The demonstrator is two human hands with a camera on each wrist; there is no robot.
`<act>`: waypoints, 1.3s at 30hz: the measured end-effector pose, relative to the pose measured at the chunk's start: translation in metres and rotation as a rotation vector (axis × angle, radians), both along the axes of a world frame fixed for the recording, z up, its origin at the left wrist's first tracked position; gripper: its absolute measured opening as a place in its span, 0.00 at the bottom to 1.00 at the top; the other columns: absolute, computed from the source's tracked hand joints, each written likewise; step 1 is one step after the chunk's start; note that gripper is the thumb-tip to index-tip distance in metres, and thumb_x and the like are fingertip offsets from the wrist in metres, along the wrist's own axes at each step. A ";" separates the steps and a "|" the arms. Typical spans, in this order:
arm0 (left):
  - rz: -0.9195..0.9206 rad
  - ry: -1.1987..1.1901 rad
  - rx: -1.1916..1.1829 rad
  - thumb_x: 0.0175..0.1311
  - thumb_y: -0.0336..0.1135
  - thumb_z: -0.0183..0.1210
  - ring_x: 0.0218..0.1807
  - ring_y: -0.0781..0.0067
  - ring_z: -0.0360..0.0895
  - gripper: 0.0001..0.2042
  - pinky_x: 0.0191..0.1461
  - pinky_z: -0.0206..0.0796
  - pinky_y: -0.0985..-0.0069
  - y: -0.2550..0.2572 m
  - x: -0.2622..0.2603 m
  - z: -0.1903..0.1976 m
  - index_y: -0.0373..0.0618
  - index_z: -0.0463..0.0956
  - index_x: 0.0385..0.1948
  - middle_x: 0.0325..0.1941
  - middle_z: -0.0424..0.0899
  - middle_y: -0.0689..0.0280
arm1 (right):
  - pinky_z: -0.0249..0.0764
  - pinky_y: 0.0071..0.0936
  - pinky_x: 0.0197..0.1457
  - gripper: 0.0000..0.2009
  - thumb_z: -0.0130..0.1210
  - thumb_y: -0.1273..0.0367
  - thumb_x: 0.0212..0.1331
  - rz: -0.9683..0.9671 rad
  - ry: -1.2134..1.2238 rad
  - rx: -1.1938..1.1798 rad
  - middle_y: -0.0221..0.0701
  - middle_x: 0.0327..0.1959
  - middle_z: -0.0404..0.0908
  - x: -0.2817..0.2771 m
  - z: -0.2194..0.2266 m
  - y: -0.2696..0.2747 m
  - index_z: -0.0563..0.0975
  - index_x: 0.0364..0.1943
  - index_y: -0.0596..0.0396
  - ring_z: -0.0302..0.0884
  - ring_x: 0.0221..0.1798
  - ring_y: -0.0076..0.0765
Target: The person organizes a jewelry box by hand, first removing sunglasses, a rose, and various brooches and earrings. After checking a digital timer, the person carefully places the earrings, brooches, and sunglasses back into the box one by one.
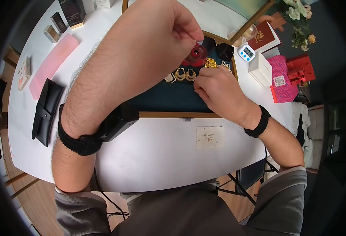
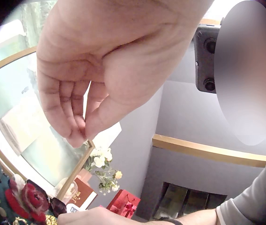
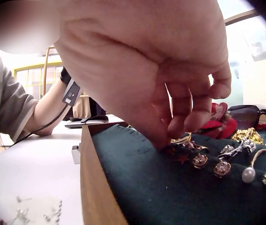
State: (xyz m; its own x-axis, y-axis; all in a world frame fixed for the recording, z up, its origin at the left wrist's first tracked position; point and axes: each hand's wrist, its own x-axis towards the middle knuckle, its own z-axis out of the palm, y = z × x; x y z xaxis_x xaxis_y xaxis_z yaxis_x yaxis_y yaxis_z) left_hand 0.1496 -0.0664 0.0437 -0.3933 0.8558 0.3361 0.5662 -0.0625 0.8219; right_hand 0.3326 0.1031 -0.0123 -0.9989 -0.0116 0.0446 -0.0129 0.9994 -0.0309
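Note:
My left hand (image 1: 163, 47) is raised above the open wooden jewelry case (image 1: 177, 115). Its thumb and fingertips meet, and nothing shows between them in the left wrist view. Low over the case's dark green cloth (image 1: 165, 98), my right hand (image 1: 222, 88) has curled fingers and pinches at a small star earring (image 3: 182, 159), mostly hidden by the fingertips. Gold hoop earrings (image 1: 190, 75) lie beside that hand. Round jeweled earrings (image 3: 222, 168) and a pearl earring (image 3: 248, 175) sit along the cloth, near a red flower ornament (image 1: 196, 55).
Dark sunglasses (image 1: 224, 51) and a gold chain piece (image 3: 247, 135) lie farther back in the case. On the white table are an earring card (image 1: 210, 137), a black glasses pouch (image 1: 47, 112), a white timer (image 1: 246, 52) and a white box (image 1: 260, 70).

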 end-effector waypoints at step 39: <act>-0.023 0.069 0.006 0.71 0.23 0.67 0.40 0.81 0.87 0.06 0.45 0.80 0.79 0.006 0.011 -0.015 0.35 0.90 0.45 0.38 0.93 0.65 | 0.77 0.48 0.45 0.10 0.76 0.68 0.56 -0.193 0.001 -0.201 0.34 0.32 0.85 -0.004 -0.004 0.014 0.83 0.31 0.53 0.85 0.41 0.49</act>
